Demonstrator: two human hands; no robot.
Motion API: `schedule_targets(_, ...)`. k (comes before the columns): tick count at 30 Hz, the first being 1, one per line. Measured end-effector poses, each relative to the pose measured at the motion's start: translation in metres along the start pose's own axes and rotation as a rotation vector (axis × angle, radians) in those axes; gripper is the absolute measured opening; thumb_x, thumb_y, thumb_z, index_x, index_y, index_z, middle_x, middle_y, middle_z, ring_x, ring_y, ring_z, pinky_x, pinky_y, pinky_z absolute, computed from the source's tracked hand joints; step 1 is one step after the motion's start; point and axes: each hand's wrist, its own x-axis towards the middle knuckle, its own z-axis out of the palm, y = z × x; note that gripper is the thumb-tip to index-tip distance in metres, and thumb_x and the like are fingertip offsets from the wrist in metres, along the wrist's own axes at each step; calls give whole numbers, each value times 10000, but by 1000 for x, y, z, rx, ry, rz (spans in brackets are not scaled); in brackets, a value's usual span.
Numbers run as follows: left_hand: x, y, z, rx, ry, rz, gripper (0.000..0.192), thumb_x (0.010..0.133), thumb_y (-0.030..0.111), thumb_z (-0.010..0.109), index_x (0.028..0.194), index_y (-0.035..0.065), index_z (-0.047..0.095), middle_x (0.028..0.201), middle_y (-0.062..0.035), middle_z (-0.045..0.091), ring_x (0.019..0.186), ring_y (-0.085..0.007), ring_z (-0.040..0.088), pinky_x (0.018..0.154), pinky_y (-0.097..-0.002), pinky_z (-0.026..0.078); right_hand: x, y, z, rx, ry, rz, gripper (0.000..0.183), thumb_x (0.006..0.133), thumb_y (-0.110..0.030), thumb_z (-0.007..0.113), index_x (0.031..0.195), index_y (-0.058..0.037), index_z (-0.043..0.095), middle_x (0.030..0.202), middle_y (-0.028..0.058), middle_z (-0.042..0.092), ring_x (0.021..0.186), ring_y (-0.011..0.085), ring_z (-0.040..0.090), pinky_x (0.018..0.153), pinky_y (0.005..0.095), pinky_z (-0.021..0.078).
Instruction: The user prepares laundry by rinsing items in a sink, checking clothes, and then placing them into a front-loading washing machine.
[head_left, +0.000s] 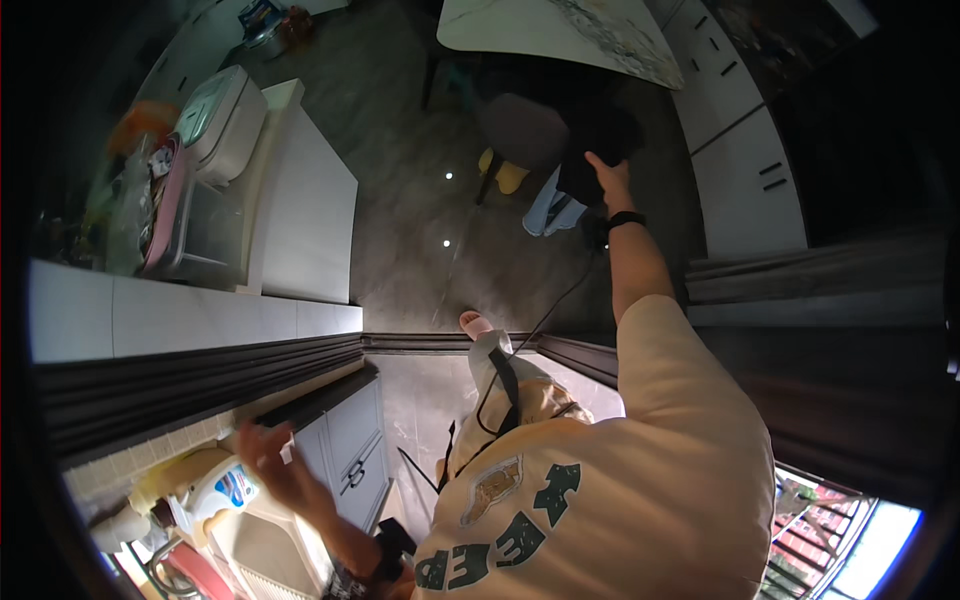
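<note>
My right hand (616, 184) reaches forward and grips a bunch of black cloth (581, 169), whose upper part merges with the dark around it. Below the cloth shows a pale blue piece (551, 210) that looks like denim. My left hand (277, 465), blurred, is raised beside the sink with its fingers loosely apart. A small white patch shows at its fingers; I cannot tell what it is. Behind that hand stands a white detergent bottle (221, 491) with a blue label. A dark cord (551, 307) runs from near my right wrist to my waist.
A chair (523, 124) stands under the marble-patterned table (540, 30), with yellow slippers (504, 176) beneath. At left, a counter (315, 202) carries a white lidded bin (225, 124) and a pink tray (166, 206). A dark door track (450, 343) crosses the floor. The sink (262, 551) is lower left.
</note>
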Motion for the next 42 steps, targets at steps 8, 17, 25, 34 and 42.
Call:
schedule_targets(8,45,5,116,-161,-256,-277,279,803,-70,511,1070,10,528,1247,-104,418,852,-158,593,744,-258,472,54,-40,43,225,273,238,1049,581,-381,831,1349,58,266,1343,244,357,1231,359,370,1001,437,357)
schedule_targets(17,67,12,173,-326,-530,-412,229,810,-34,527,1034,-12,573,1013,-110,599,911,-187,592,789,-281,468,-57,-156,-9,254,-524,-191,609,591,-219,765,1054,108,543,1014,195,607,915,299,591,810,349,468)
schedule_targets(25,82,26,223,-1455,-506,-893,766,805,465,591,1347,7,302,1327,-203,395,1214,-280,422,990,-383,352,-270,-241,8,-280,-1663,-986,592,611,-309,754,984,66,488,924,254,554,901,395,534,747,406,435)
schedule_targets(34,36,-22,144,-1044,-179,-910,529,558,-6,614,1062,-55,461,902,-133,547,816,-240,563,740,-328,481,-307,-207,58,-245,-2004,-617,429,763,-172,679,1136,1,552,1057,103,610,871,163,588,741,282,472)
schedule_targets(42,-66,2,36,-741,246,-734,740,578,-35,590,1284,18,371,1058,-52,508,983,-168,473,851,-293,409,-461,-145,103,-342,-2308,-1038,775,595,-323,810,1191,31,464,1120,186,547,1030,280,534,864,361,431)
